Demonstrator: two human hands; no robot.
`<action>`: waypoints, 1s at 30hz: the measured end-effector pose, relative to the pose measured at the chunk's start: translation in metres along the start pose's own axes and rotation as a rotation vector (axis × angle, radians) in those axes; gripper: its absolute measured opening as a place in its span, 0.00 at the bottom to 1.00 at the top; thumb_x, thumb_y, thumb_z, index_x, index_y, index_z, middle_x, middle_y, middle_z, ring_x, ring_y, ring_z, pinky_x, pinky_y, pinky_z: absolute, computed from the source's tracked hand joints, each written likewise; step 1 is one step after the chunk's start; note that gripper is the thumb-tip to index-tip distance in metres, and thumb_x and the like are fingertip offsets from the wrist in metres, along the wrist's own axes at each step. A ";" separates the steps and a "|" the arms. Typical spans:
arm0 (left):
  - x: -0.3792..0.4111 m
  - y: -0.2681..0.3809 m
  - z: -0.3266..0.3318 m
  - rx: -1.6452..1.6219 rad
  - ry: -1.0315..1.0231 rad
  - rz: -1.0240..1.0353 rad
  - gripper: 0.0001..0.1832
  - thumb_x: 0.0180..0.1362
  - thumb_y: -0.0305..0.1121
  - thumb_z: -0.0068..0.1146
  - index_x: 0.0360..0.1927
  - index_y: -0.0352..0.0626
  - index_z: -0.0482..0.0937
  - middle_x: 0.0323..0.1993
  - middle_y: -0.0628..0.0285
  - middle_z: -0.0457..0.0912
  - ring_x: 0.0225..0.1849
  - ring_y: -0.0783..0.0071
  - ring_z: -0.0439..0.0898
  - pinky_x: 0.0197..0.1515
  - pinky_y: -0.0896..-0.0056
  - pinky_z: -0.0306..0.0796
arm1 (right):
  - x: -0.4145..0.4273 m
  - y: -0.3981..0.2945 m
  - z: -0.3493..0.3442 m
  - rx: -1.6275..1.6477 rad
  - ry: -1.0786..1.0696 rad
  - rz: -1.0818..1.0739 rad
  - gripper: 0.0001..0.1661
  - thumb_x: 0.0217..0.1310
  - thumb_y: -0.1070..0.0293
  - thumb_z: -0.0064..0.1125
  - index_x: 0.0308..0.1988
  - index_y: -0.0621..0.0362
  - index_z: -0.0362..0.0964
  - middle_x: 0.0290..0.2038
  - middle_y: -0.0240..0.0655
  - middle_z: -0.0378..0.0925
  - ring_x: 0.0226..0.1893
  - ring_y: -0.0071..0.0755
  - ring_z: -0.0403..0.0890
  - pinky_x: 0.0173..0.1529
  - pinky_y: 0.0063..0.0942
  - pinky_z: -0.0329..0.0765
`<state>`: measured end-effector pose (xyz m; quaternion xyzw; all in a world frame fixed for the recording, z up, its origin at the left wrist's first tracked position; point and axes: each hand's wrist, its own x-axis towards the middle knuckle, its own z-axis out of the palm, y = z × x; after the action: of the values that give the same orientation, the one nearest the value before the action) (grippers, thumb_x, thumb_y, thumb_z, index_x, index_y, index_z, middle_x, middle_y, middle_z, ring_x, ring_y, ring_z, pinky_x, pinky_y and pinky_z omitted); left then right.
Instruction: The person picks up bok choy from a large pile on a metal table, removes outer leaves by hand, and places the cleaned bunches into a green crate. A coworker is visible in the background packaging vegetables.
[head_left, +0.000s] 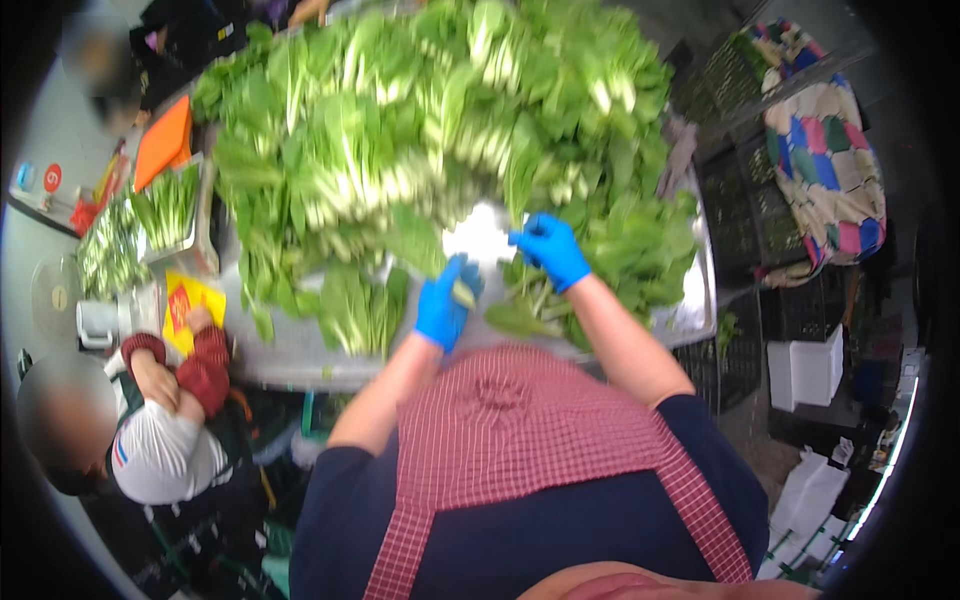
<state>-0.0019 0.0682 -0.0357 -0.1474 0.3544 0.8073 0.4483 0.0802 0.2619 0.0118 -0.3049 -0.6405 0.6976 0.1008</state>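
Note:
My left hand (441, 311), in a blue glove, grips a leafy green (416, 238) with its pale stem end sticking out by the thumb. My right hand (556, 253), gloved in blue too, has its fingertips drawn together beside the tip of another leaf (519, 184); blur hides whether it pinches anything. Between the hands shows a bright patch of the metal table (480, 234). A large heap of leafy greens (360, 127) with pale stems covers the far side. A small bunch of greens (358, 309) lies left of my left hand, and loose leaves (525, 319) lie below my right.
At left, a co-worker (169, 450) in maroon sleeves leans on the table by a yellow packet (193, 307). A tray of greens (166, 217), an orange board (163, 142) and a white mug (97, 322) stand beyond. Dark crates (742, 202) and a patchwork cloth (829, 157) are at right.

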 end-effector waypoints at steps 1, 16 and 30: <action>-0.006 0.000 0.005 0.113 -0.067 0.051 0.21 0.61 0.36 0.57 0.55 0.39 0.71 0.46 0.56 0.77 0.46 0.66 0.76 0.51 0.63 0.71 | -0.010 0.002 0.003 0.021 -0.024 0.034 0.11 0.51 0.66 0.69 0.27 0.58 0.73 0.22 0.32 0.77 0.19 0.20 0.73 0.22 0.20 0.68; -0.025 0.004 0.023 0.176 -0.131 -0.087 0.20 0.57 0.29 0.59 0.53 0.39 0.71 0.42 0.60 0.78 0.43 0.70 0.78 0.45 0.68 0.74 | -0.042 0.030 0.029 -0.559 -0.235 -0.141 0.18 0.45 0.58 0.71 0.30 0.58 0.75 0.25 0.34 0.77 0.24 0.28 0.75 0.31 0.29 0.73; -0.018 -0.001 0.010 0.146 -0.087 -0.073 0.20 0.61 0.33 0.55 0.55 0.44 0.68 0.47 0.54 0.76 0.47 0.63 0.77 0.52 0.56 0.73 | 0.090 0.022 -0.024 -0.684 0.309 -0.177 0.18 0.51 0.71 0.57 0.46 0.53 0.75 0.30 0.35 0.79 0.30 0.32 0.80 0.38 0.26 0.76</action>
<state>0.0101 0.0642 -0.0193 -0.0921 0.3870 0.7679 0.5020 0.0277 0.3267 -0.0357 -0.3659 -0.8375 0.3779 0.1481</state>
